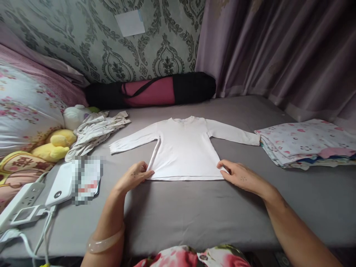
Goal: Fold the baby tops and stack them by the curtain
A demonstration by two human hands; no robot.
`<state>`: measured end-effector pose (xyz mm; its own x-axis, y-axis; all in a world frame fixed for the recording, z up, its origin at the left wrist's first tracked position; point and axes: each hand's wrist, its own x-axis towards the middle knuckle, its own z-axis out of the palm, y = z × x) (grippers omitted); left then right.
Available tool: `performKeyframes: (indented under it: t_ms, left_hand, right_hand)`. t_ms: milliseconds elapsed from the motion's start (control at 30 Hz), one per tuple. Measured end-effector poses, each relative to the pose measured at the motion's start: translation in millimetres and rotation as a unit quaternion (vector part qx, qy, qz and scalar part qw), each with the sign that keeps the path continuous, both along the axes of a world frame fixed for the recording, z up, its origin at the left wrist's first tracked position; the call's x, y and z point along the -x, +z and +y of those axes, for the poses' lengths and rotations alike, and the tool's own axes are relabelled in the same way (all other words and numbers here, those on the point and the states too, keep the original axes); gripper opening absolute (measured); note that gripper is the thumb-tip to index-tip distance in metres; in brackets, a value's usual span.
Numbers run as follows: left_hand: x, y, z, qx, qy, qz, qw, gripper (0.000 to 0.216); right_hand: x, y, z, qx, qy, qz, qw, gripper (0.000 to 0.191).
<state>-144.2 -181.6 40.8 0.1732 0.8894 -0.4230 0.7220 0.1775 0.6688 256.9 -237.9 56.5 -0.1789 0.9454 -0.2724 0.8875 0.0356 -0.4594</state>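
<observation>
A small white long-sleeved shirt (185, 148) lies spread flat on the grey sheet, its neckline away from me and both sleeves stretched out to the sides. At its lower left corner, my left hand (136, 175) pinches the hem between thumb and fingers. The opposite hem corner is pinched by my right hand (236, 175). The tip of the right sleeve touches or nearly touches a stack of folded printed cloths (308, 142).
Left of the shirt lie a crumpled patterned garment (96, 129), a yellow plush toy (57, 144), a white power bank (60, 183) and a power strip (23, 202) with cables. A long black-and-pink bag (150, 91) rests against the wall. Purple curtains (250, 48) hang at right.
</observation>
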Motion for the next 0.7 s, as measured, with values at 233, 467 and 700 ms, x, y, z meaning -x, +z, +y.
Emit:
performKeyframes:
  t_ms: [233,467,700]
  left_hand:
    - [-1,13.4,1,0.046,-0.065,0.061,0.995,0.048]
    - [1,12.5,3,0.054,-0.069,0.063,0.994,0.049]
    - [2,11.2,3,0.050,-0.073,0.051,0.995,0.051]
  right_hand:
    - [0,6.0,2,0.007,0.021,-0.025,0.999,0.026]
    - [11,26.4,29,-0.029,0.080,-0.118,0.989,0.018]
    - [80,6.8,106,-0.178,0.089,-0.055,0.979,0.047]
